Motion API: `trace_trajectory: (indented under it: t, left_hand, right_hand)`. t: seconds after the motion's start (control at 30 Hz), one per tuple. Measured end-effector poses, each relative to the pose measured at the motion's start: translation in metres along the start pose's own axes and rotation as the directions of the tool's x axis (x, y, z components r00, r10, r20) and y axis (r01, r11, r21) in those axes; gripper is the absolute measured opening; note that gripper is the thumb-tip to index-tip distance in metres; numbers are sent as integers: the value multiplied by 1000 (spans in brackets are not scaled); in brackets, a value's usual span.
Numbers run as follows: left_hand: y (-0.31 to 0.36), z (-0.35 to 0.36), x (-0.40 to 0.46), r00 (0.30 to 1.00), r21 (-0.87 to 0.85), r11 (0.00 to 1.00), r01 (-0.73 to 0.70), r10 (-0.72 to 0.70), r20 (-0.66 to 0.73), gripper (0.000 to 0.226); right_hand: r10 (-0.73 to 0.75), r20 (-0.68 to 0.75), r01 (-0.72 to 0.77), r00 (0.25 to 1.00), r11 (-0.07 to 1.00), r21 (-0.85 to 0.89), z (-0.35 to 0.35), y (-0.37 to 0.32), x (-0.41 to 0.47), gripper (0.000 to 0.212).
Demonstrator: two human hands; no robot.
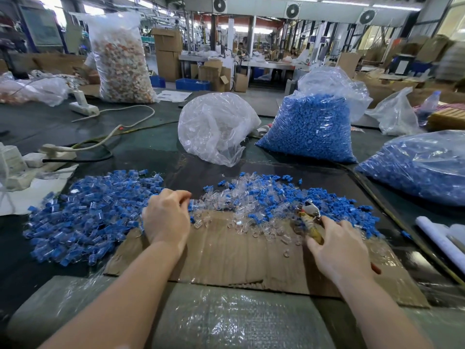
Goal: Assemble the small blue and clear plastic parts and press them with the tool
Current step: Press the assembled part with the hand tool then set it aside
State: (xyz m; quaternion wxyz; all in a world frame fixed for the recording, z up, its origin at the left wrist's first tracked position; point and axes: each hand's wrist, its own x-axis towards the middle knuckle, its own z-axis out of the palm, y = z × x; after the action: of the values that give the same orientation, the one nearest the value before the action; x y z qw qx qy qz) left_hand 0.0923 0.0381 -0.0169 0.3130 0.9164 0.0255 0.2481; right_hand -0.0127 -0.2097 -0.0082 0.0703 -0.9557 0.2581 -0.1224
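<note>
Left hand point(167, 215) pinches a blue part point(190, 205) (fingers curled); right hand point(338, 244) grips the tool point(312, 220).

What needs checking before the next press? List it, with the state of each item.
1. Tool in hand: ok. The right hand grips the pliers by the handle.
2. Part ready: cannot tell. The left hand has its fingers curled at the edge of the pile; what it pinches is hidden.
3. Loose stock within reach: ok. Clear and blue pieces lie between the hands.
4. Work surface: ok. Bare cardboard lies in front.
5. Finished pile kept apart: ok, on the left.
6. Pliers' jaws free of a part: cannot tell, too small.
</note>
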Motion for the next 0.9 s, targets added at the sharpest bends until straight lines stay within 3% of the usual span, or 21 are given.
trace_trajectory:
  t: [0.1, 0.2, 0.37, 0.53, 0.6, 0.7, 0.77, 0.9]
  left_hand:
    - [-15, -2, 9, 1000, 165, 986, -8, 7, 8, 20]
    - [-16, 2, 9, 999, 221, 975, -23, 15, 41, 22]
    - [10, 13, -8, 979, -63, 983, -172, 178, 98, 18]
    - [44, 29, -38, 873, -302, 909, -288, 379, 308, 18]
    - [51, 36, -47, 830, -312, 894, -321, 424, 362, 21]
    - [52, 42, -53, 825, -315, 894, -318, 425, 373, 25]
    - [50, 42, -53, 840, -321, 901, -293, 403, 364, 23]
    - [48, 41, -54, 855, -348, 900, -264, 385, 347, 23]
  right_hand:
    - [2, -19, -3, 1000, 998, -55, 3, 1, 2, 56]
    - [-1, -10, 0, 1000, 995, -97, 5, 1, 2, 57]
    - [10, 1, -10, 1000, 994, -112, 7, 0, 2, 54]
    - [11, 12, -9, 1000, 988, -154, 4, -3, 0, 53]
    - [-37, -86, 22, 996, 986, -163, 2, -5, -3, 50]
    - [-229, -281, 246, 932, 969, 24, -2, -9, -11, 34]
    - [-326, -209, 350, 922, 933, 88, -2, -13, -19, 24]
    - [-367, -34, 368, 930, 929, 39, 7, -22, -23, 9]
